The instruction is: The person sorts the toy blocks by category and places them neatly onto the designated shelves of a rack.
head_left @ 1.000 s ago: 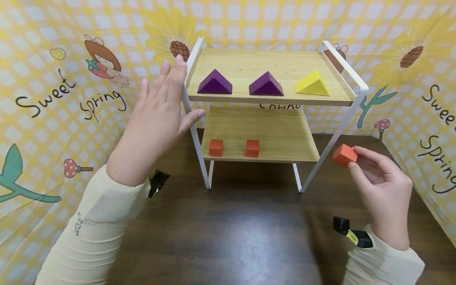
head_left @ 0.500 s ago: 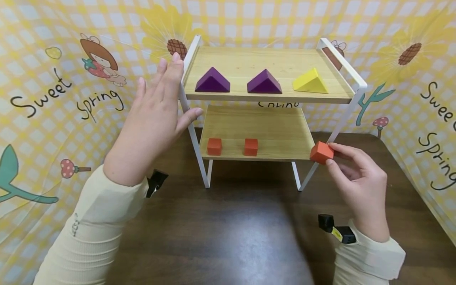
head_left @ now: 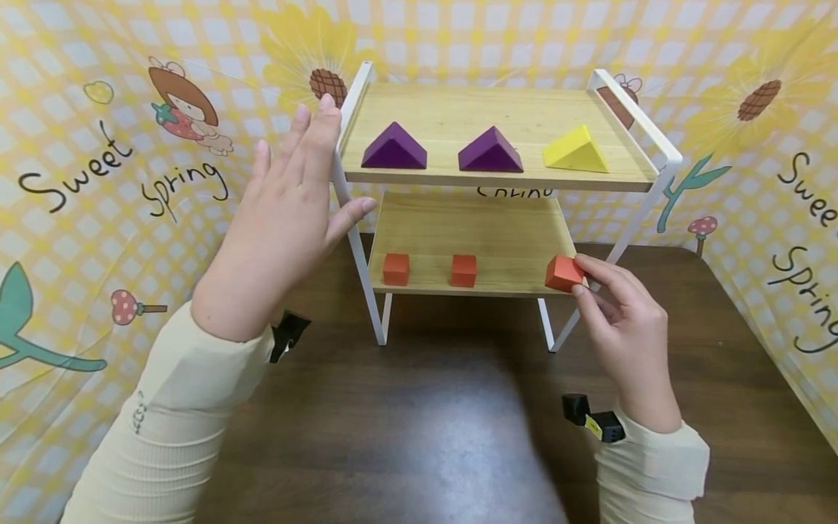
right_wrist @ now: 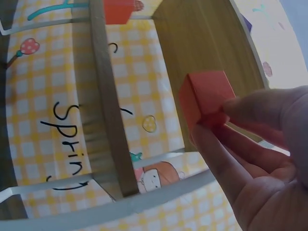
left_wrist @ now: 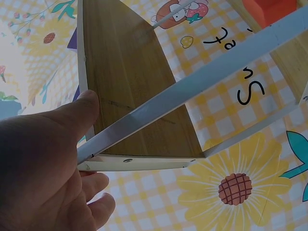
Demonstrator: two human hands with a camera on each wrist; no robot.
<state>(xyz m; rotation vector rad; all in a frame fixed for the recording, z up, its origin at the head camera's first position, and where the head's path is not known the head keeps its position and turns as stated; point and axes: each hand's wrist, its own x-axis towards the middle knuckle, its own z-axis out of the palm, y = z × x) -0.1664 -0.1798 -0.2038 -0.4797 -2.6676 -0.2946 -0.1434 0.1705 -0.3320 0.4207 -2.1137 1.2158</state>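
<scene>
Between the thumb and fingertips of my right hand (head_left: pixel 625 331) is an orange-red cube (head_left: pixel 564 273), tilted, at the right front of the lower shelf (head_left: pixel 478 225). The right wrist view shows the pinched cube (right_wrist: pixel 209 94) up close. Two more orange-red cubes sit along that shelf's front edge, the left cube (head_left: pixel 396 269) and the middle cube (head_left: pixel 463 271). My left hand (head_left: pixel 281 196) lies with straight fingers along the left side of the two-tier rack, its thumb by the white left leg (head_left: pixel 360 269). In the left wrist view the thumb (left_wrist: pixel 89 103) meets the upper board's edge.
On the upper shelf (head_left: pixel 478 105) stand a left purple triangular block (head_left: pixel 394 149), a middle purple triangular block (head_left: pixel 491 151) and a yellow triangular block (head_left: pixel 576 151). White side frames flank the shelves. The rack stands on a dark wooden table (head_left: pixel 406 407), with checked cloth (head_left: pixel 196 44) behind.
My right hand has moved left with the orange-red cube, from outside the rack's right leg to the right front of the lower shelf. The left hand stays in place.
</scene>
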